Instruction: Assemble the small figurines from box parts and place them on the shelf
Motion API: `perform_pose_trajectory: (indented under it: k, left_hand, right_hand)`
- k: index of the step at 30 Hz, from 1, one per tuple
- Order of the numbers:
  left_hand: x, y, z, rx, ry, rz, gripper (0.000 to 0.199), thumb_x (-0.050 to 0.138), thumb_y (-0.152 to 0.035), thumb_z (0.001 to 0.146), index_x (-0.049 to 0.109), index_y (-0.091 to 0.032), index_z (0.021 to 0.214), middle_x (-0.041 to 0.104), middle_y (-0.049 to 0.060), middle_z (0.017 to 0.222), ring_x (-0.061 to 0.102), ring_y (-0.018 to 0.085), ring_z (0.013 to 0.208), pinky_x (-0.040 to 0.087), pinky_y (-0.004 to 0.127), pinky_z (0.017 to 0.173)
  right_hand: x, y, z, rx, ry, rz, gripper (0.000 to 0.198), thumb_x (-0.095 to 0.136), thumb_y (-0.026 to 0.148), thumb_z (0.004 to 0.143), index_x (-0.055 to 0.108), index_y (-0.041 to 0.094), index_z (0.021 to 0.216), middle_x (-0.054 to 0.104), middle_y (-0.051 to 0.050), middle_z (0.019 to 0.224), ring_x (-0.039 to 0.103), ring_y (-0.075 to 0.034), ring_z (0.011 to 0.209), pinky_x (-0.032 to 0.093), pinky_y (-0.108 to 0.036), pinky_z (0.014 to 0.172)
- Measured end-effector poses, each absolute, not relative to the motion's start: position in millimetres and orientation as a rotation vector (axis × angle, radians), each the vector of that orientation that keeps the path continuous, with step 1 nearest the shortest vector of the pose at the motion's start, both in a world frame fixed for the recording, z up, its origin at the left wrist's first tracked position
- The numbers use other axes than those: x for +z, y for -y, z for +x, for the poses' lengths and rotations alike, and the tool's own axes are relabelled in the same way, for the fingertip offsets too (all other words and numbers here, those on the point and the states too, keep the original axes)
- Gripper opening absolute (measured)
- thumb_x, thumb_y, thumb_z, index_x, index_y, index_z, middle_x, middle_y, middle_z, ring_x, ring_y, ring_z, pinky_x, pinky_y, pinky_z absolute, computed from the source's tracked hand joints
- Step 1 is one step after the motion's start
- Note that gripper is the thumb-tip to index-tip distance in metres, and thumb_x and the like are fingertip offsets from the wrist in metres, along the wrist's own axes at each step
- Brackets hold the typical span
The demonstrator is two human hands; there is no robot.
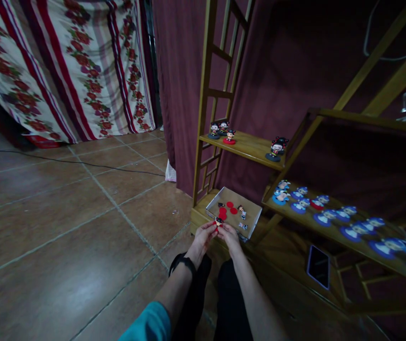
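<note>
Both my hands meet around a small figurine (219,221) with a black-topped head and red lower part. My left hand (204,235) grips it from the left, and my right hand (230,235) closes on it from the right. Its lower part is partly covered by my fingers. Just beyond my hands lies a shallow clear-walled box (250,208) with a brown bottom. In the box are several red discs (233,210), a dark small piece (221,205) and a few loose figurine parts (242,214).
A wooden shelf unit (245,147) rises in front, with several figurines (276,148) on its upper board. Several blue-based figurines (325,217) line the right board. A phone (318,266) lies lower right. A black cable (82,162) crosses the tiled floor; a floral curtain (85,71) hangs behind.
</note>
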State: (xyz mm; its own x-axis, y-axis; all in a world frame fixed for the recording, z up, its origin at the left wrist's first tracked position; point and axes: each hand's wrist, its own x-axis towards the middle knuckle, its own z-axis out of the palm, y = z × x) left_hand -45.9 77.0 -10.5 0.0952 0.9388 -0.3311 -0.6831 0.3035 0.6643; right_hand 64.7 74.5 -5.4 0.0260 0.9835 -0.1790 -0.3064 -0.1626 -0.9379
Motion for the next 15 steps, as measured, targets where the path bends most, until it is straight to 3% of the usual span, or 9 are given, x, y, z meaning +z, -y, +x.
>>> perform_pose_trajectory:
  k: [15]
  left_hand:
    - [-21.5, -81.1, -41.1, 1.279, -0.887, 0.429, 0.025, 0.071, -0.008, 0.057, 0.064, -0.009, 0.081, 0.066, 0.007, 0.066, 0.057, 0.009, 0.049, 0.048, 0.02, 0.053]
  right_hand:
    - [-4.7, -75.4, 64.5, 1.431, 0.884, -1.098, 0.03, 0.07, 0.03, 0.052, 0.067, 0.016, 0.078, 0.069, -0.004, 0.074, 0.06, -0.013, 0.06, 0.048, -0.025, 0.058]
